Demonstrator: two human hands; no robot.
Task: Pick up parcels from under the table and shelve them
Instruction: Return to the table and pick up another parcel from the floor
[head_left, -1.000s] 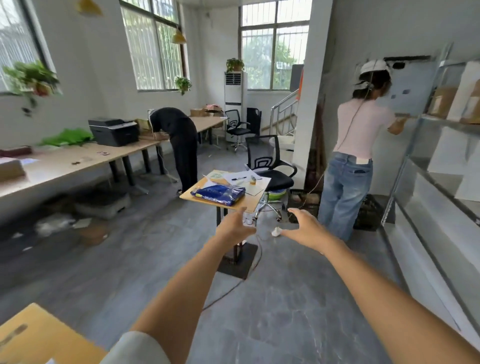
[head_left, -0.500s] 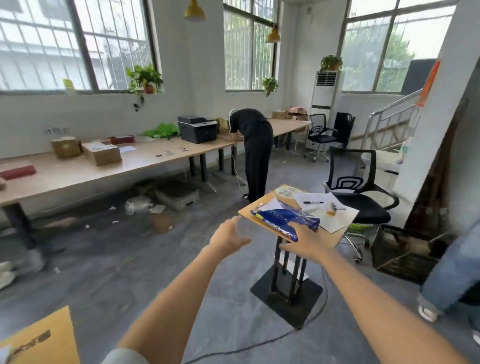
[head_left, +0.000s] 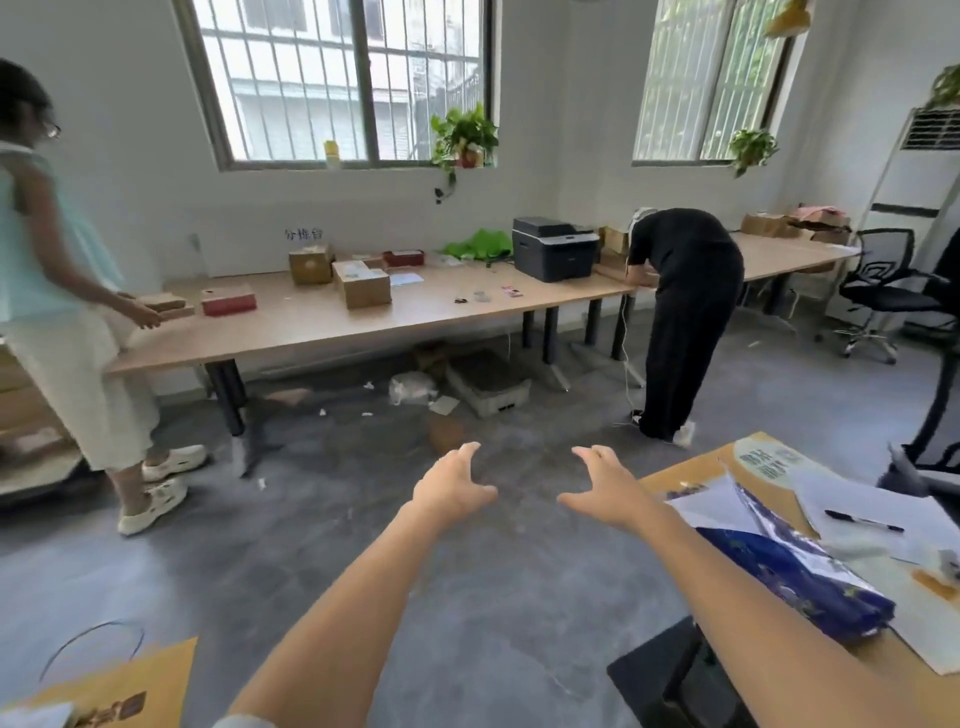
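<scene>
My left hand (head_left: 453, 486) and my right hand (head_left: 602, 488) are stretched out in front of me over the grey floor, both empty with fingers spread. Ahead stands a long wooden table (head_left: 363, 322). Under it lie a clear plastic-wrapped parcel (head_left: 411, 388), a grey crate (head_left: 488, 384) and a brown round parcel (head_left: 445, 434) on the floor just in front. Cardboard boxes (head_left: 362, 283) sit on the tabletop.
A person in light clothes (head_left: 57, 291) stands at the table's left end. A person in black (head_left: 680, 312) bends over at its right. A small stand table (head_left: 779, 467) with a blue bag (head_left: 800, 577) and papers is close on my right. A printer (head_left: 553, 248) sits on the long table.
My view has swung left from the shelf area to the long table. The stand table has slid from the centre to my right. Both hands stay raised and empty.
</scene>
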